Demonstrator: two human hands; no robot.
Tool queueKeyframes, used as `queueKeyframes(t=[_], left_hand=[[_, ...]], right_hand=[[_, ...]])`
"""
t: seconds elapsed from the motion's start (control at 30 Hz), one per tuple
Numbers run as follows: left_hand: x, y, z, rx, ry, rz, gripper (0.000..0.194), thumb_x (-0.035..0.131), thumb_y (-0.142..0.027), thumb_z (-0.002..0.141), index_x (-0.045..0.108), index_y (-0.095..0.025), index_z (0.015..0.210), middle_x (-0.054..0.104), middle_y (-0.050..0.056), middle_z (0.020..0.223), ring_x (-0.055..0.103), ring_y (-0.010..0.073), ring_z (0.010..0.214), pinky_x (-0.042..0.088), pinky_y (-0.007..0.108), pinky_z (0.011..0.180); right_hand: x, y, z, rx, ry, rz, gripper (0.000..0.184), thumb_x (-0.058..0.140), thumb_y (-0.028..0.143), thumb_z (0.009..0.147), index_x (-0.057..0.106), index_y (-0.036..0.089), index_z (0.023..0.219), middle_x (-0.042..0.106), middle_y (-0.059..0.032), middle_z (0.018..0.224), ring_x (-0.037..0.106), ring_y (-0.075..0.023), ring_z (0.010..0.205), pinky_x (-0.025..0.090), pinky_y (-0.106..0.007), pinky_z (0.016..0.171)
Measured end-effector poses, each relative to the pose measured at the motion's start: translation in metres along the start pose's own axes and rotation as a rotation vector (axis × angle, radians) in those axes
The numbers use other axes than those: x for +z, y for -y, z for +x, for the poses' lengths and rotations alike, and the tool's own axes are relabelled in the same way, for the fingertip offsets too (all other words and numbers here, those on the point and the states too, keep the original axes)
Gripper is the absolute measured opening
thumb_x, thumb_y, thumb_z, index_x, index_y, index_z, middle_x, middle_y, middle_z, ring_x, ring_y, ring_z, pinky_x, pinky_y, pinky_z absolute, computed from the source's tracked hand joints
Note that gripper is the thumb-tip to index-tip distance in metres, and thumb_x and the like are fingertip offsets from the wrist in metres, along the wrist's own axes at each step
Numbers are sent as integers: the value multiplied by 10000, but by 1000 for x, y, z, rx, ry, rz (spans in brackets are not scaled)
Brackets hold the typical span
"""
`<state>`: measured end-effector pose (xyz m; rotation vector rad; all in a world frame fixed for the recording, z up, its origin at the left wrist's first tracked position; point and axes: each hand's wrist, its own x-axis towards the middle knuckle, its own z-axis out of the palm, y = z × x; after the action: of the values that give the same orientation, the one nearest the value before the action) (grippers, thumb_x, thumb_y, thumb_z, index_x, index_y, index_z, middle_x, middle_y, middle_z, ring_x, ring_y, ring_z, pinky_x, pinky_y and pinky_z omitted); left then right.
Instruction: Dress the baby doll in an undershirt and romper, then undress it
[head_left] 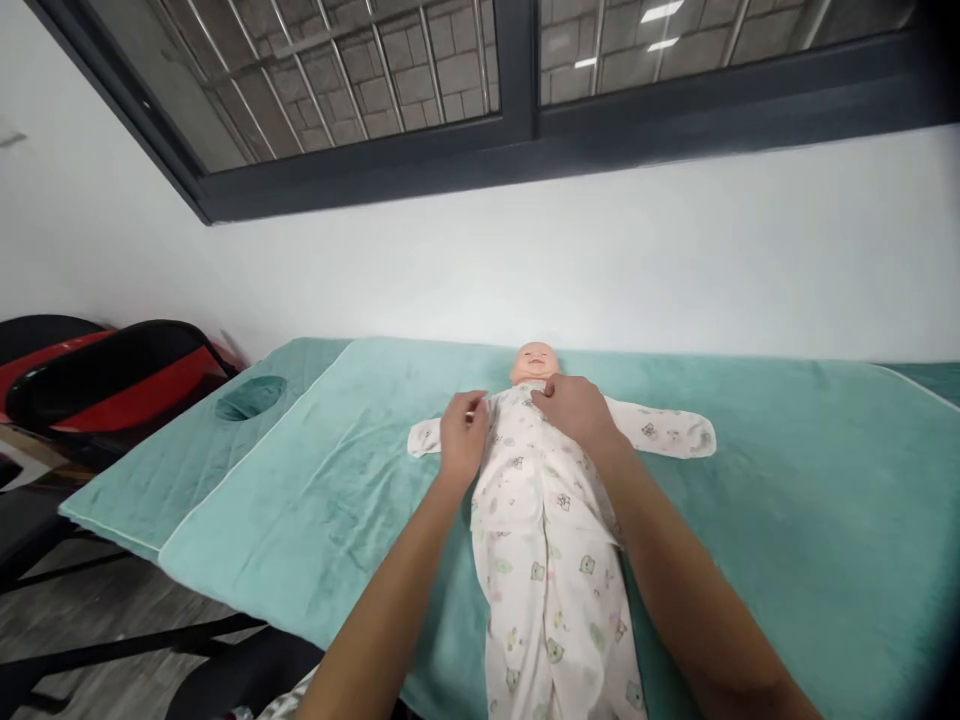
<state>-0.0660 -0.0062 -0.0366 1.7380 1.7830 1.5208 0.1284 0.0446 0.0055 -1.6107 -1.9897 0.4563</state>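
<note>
A baby doll [535,362] lies on its back, head toward the wall, its face showing above the collar. It wears a white printed baby top [525,465] with both sleeves stretched out sideways, and matching baby trousers [559,620] below. My right hand [579,408] is closed at the top's neckline, thumb and forefinger together on the cloth. Beside the doll's shoulder, over the sleeve on the left, rests my left hand [465,432] with bent fingers slightly apart. Its fingertips are partly hidden, and I see nothing held in it.
Underneath is a padded bed with a green cover [300,500], which has a round hole [251,397] at its left end. A white wall [600,260] and a dark-framed window [517,110] stand behind. Black-and-red chairs [135,385] sit at the left.
</note>
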Motion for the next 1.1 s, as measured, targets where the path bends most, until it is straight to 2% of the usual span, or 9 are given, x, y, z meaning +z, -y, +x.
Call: queueKeyframes(t=[0.07,0.13,0.23,0.43,0.57,0.67,0.87,1.1], left_hand=[[20,-26,18,-14,207,-34,234,519,-340,909,687,-220,1020,695,43,993,626,171,873,485,299,791],[32,-42,33,-30,344,5,206,582,-379,871,709,-221,907,700,30,923,614,170,803,467,301,747],[37,-46,46,-30,439,18,185,617,-389,842,701,-224,849,694,15,890,598,164,772,441,294,699],[47,-32,52,-76,427,-86,154,596,-337,849,672,-210,805,672,6,834,559,143,714,434,280,685],[50,-27,54,-42,445,-142,167,599,-330,851,715,-238,929,675,20,953,587,153,800,446,281,725],[49,-25,55,-22,454,-174,165,610,-335,846,734,-240,899,688,34,982,601,167,841,450,282,737],[47,-25,54,-151,455,-315,202,643,-366,821,738,-216,918,701,8,840,540,127,642,412,260,616],[48,-22,53,-185,455,-391,206,657,-352,811,757,-207,920,729,32,878,619,159,771,452,270,691]], right_hand=[[-2,-6,1,0,12,144,233,526,328,810,516,216,606,600,-20,626,511,-169,607,312,-290,564],[-1,-13,4,38,24,331,250,526,356,816,547,215,610,600,-1,614,509,-158,597,338,-279,567],[3,-18,9,89,24,522,281,537,425,824,620,209,664,628,7,624,529,-154,602,369,-273,587],[9,-16,11,152,-13,595,265,580,435,809,668,207,707,628,22,595,535,-143,593,376,-266,605],[5,-14,10,180,-10,609,251,614,434,788,708,209,728,633,18,596,532,-134,569,377,-258,584],[5,-14,9,215,-20,610,257,645,457,769,729,215,741,639,12,594,522,-134,547,365,-257,550],[7,-18,7,223,11,703,292,683,493,749,751,214,802,653,-4,611,499,-134,530,353,-255,510],[8,-15,6,184,-28,757,265,678,468,767,738,210,776,631,8,601,524,-128,575,390,-252,570]])
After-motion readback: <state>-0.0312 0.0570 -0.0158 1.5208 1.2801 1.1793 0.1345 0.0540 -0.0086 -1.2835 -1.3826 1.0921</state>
